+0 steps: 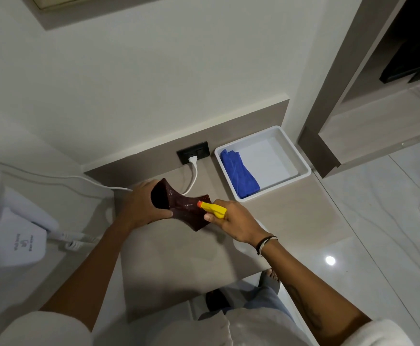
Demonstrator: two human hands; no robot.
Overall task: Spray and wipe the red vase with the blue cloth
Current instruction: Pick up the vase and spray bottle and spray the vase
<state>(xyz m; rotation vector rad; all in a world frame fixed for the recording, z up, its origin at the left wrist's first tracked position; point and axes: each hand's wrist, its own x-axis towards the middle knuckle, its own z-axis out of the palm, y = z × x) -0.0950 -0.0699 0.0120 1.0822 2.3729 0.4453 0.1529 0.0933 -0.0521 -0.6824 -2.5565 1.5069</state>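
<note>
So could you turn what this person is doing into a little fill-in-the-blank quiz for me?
1. The dark red vase is held tilted by the ___ hand.
2. The yellow spray nozzle points at the ___.
3. The folded blue cloth lies in the white ___.
4. A white plug sits in the black wall ___.

Missing: left; vase; tray; socket

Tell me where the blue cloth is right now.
In the head view, the blue cloth lies untouched in the left part of the white tray, right of the wall socket.

white wall, beige counter, perhaps marble floor
</note>
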